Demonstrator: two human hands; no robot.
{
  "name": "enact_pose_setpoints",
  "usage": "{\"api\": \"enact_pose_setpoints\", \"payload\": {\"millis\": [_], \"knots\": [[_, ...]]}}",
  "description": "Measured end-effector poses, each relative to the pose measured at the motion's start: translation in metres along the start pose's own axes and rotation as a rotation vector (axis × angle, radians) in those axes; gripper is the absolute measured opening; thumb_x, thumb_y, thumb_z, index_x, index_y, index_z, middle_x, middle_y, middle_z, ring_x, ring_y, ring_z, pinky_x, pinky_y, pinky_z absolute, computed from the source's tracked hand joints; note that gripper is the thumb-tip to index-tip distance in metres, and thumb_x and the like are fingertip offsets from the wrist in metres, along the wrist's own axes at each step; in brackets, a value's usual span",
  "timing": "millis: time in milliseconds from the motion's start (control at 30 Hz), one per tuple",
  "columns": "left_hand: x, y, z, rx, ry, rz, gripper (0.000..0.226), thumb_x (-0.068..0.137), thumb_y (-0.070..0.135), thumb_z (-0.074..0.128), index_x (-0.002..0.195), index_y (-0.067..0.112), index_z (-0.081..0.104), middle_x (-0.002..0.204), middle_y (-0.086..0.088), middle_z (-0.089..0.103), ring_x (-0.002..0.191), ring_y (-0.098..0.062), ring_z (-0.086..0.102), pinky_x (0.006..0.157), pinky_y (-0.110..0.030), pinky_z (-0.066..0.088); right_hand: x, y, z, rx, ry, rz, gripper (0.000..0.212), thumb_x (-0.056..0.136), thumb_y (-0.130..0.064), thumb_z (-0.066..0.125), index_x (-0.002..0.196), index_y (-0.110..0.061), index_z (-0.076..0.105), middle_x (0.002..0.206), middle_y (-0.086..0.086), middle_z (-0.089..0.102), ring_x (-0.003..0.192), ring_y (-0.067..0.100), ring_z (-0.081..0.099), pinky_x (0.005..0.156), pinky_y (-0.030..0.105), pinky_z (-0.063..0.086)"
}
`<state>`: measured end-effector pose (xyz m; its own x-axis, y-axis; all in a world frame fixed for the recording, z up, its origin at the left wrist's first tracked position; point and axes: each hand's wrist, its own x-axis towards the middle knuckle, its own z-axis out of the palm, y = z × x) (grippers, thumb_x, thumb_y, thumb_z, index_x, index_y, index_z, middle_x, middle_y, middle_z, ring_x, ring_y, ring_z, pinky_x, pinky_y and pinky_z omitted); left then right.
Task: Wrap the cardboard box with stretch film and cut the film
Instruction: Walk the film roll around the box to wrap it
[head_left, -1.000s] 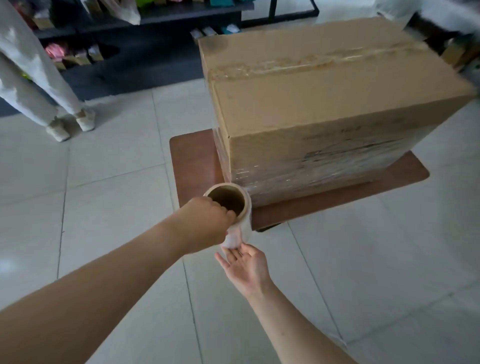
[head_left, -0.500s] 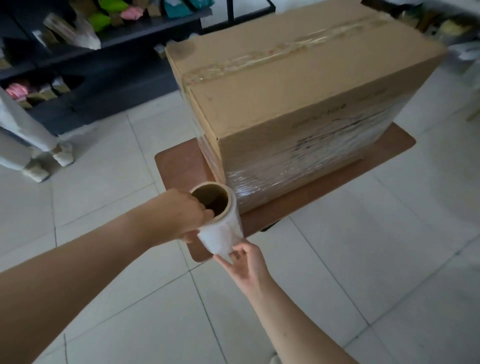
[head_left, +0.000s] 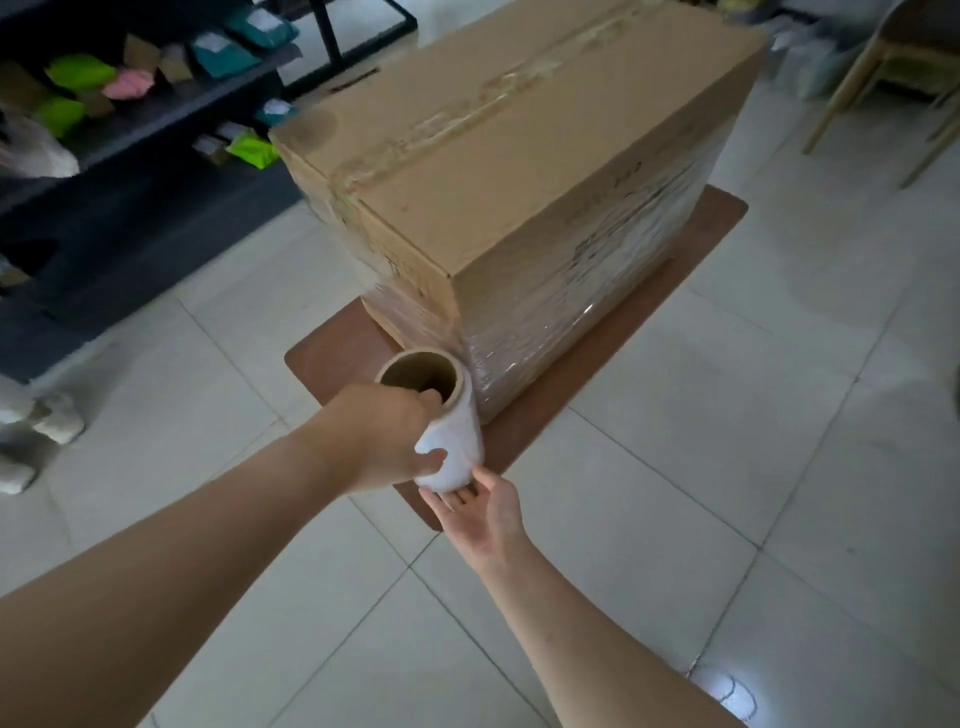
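The left hand (head_left: 387, 441) grips the roll (head_left: 447, 436) of film. Its thumb presses the white side of the roll low down, and one finger hooks over the top rim into the brown tube. The other fingers wrap round the far side, out of sight. The right hand (head_left: 480, 512) is open, palm up, with its fingers spread flat under the bottom end of the roll. The fingertips touch the roll's lower edge, but they do not close on it.

The roll stands nearly upright, tipped a little, with its open end facing up. It sits just beside the near corner of the box (head_left: 519, 171), at about 7 o'clock from that corner. Film (head_left: 524, 338) runs from the roll onto the box there.

The box is big and brown, with tape along the top seam. Shiny film covers its lower sides, and the top part is bare card. The box rests on a brown board (head_left: 332, 353) on the tiled floor (head_left: 727, 467).

At 10 o'clock stands a dark shelf (head_left: 130, 156) with green, pink and teal packs. At 2 o'clock, a wooden chair (head_left: 883, 67) shows in part.
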<state>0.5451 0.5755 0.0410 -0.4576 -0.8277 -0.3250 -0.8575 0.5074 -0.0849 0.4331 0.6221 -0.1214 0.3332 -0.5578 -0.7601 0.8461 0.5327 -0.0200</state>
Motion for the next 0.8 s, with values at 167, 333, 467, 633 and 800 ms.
{"api": "enact_pose_setpoints", "payload": {"millis": [167, 333, 467, 633, 800], "knots": [[0.009, -0.023, 0.001, -0.006, 0.124, 0.032, 0.04, 0.092, 0.053, 0.046, 0.108, 0.018, 0.052, 0.084, 0.004, 0.059, 0.074, -0.017, 0.057, 0.062, -0.027, 0.047, 0.006, 0.037, 0.027, 0.203, 0.017, -0.11, 0.037, 0.099, -0.009, 0.04, 0.133, 0.002, 0.045, 0.131, 0.023, 0.053, 0.123, 0.039, 0.05, 0.107, 0.054, 0.038], [0.021, -0.042, 0.003, 0.06, 0.1, 0.097, 0.034, 0.092, 0.049, 0.05, 0.1, 0.017, 0.051, 0.074, 0.005, 0.05, 0.067, -0.017, 0.049, 0.058, -0.029, 0.043, 0.023, 0.057, 0.04, 0.291, 0.027, -0.137, 0.038, 0.1, -0.007, 0.036, 0.136, 0.004, 0.042, 0.133, 0.022, 0.05, 0.129, 0.038, 0.045, 0.111, 0.054, 0.033], [0.02, -0.064, 0.005, 0.086, 0.109, 0.225, 0.025, 0.093, 0.043, 0.048, 0.098, 0.018, 0.049, 0.087, 0.004, 0.058, 0.076, -0.018, 0.053, 0.068, -0.031, 0.049, 0.033, 0.062, 0.039, 0.236, 0.002, -0.125, 0.037, 0.101, -0.006, 0.034, 0.136, 0.004, 0.041, 0.141, 0.02, 0.045, 0.138, 0.031, 0.036, 0.108, 0.052, 0.036], [0.02, -0.085, 0.002, 0.088, 0.123, 0.317, 0.022, 0.093, 0.042, 0.047, 0.093, 0.02, 0.042, 0.083, 0.008, 0.051, 0.075, -0.015, 0.05, 0.063, -0.027, 0.043, 0.03, 0.053, 0.045, 0.063, 0.05, -0.138, 0.036, 0.094, 0.001, 0.038, 0.128, 0.005, 0.049, 0.118, 0.019, 0.06, 0.125, 0.034, 0.05, 0.106, 0.051, 0.039], [0.023, -0.101, 0.004, 0.065, 0.122, 0.337, 0.019, 0.091, 0.041, 0.05, 0.097, 0.024, 0.044, 0.084, 0.011, 0.048, 0.073, -0.011, 0.042, 0.06, -0.019, 0.029, 0.045, 0.034, 0.056, 0.034, 0.103, -0.147, 0.036, 0.098, -0.03, 0.048, 0.126, -0.006, 0.051, 0.118, 0.019, 0.059, 0.116, 0.035, 0.053, 0.107, 0.053, 0.037]]}}
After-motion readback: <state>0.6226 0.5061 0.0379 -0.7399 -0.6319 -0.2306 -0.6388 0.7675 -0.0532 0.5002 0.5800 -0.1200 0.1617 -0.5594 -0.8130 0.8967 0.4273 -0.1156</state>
